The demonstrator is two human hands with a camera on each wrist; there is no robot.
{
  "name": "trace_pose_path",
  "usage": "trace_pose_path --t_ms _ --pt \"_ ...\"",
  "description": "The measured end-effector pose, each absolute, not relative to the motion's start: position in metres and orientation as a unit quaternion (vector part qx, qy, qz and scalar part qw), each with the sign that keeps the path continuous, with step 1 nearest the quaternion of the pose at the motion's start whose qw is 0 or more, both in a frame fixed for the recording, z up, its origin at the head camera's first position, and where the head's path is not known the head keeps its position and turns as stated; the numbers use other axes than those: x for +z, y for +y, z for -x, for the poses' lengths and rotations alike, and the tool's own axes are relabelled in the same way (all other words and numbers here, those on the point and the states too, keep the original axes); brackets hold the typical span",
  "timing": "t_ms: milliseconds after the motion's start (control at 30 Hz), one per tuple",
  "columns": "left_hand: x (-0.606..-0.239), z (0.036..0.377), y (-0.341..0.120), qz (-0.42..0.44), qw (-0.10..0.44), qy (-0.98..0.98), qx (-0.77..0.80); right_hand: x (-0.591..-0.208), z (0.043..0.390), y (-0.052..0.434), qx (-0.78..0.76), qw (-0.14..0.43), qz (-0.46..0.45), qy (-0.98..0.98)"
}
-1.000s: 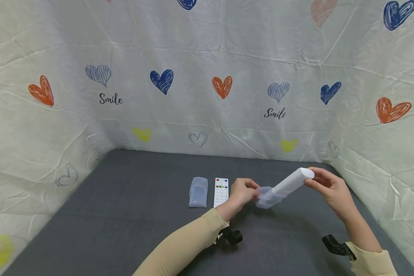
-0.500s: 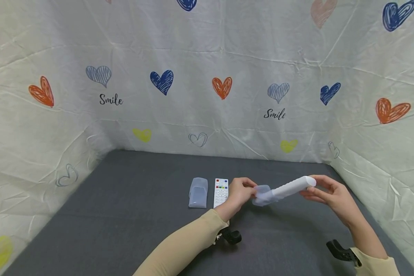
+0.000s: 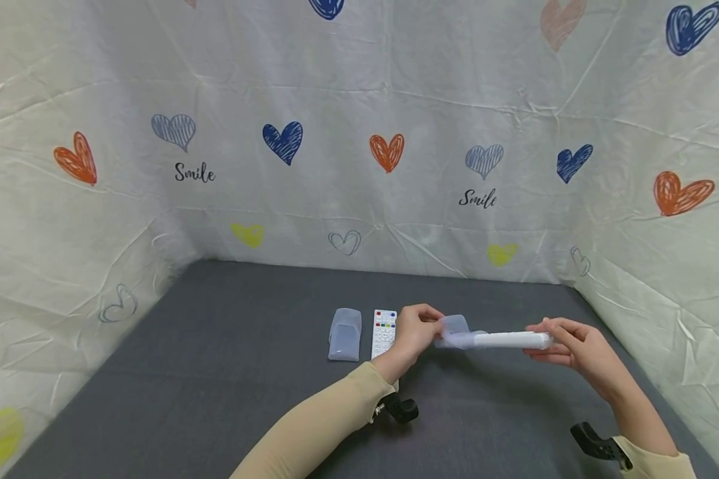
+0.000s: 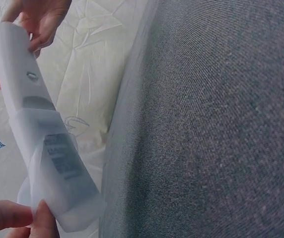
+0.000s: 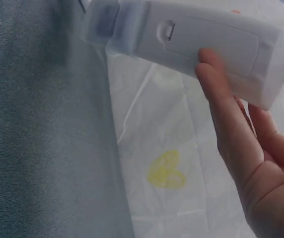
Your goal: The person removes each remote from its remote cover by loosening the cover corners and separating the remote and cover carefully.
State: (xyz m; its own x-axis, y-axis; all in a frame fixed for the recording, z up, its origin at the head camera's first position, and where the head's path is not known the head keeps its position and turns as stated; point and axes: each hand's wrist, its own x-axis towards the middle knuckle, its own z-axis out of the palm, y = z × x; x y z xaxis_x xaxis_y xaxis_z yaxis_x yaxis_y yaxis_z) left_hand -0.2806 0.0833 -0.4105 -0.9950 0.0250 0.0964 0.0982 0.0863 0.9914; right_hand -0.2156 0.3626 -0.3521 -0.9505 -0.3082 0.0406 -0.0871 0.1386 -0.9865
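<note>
A white remote control (image 3: 506,340) is held in the air, nearly level, one end inside a translucent soft cover (image 3: 455,327). My left hand (image 3: 415,332) pinches the edge of this cover between thumb and fingers. At the bare end, my right hand (image 3: 578,349) grips the remote. The right wrist view shows the remote's back with its battery door (image 5: 211,44), and fingers (image 5: 224,94) lie against it. Through the cover, a dark printed label (image 4: 62,158) shows in the left wrist view.
On the dark grey table (image 3: 216,372) lies a second white remote (image 3: 385,328) with buttons up, partly hidden by my left arm. Left of it lies another translucent cover (image 3: 344,334). A white cloth with printed hearts (image 3: 386,153) hangs behind and at both sides.
The remote's bare end has swung down from a steep tilt to nearly level. My right hand has lowered with it; the left hand stays almost still, pinching the cover.
</note>
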Motion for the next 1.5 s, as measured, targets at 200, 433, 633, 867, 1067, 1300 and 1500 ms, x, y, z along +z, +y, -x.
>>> trace_pose_path --t_ms 200,433,633,867,1067,1300,1500 --pt "-0.409 0.28 0.082 0.046 0.037 -0.723 -0.688 -0.355 0.216 0.363 -0.639 0.106 0.122 0.752" --pt "-0.408 0.282 0.081 0.038 0.05 -0.72 -0.691 -0.359 0.218 0.363 -0.601 0.13 0.088 0.784" --pt "-0.408 0.283 0.082 0.035 0.059 -0.718 -0.693 -0.36 0.22 0.364 -0.588 0.171 0.09 0.786" --pt "-0.407 0.283 0.083 0.032 0.058 -0.706 -0.706 -0.366 0.223 0.369 -0.587 0.24 0.102 0.766" --pt "-0.405 0.281 0.084 0.036 0.053 -0.695 -0.716 -0.374 0.226 0.373 -0.581 0.298 0.102 0.75" --pt "-0.402 0.281 0.084 0.039 0.063 -0.683 -0.727 -0.378 0.226 0.373 -0.578 0.334 0.132 0.732" --pt "-0.399 0.284 0.081 0.041 0.07 -0.675 -0.734 -0.382 0.227 0.372 -0.593 0.351 0.154 0.708"
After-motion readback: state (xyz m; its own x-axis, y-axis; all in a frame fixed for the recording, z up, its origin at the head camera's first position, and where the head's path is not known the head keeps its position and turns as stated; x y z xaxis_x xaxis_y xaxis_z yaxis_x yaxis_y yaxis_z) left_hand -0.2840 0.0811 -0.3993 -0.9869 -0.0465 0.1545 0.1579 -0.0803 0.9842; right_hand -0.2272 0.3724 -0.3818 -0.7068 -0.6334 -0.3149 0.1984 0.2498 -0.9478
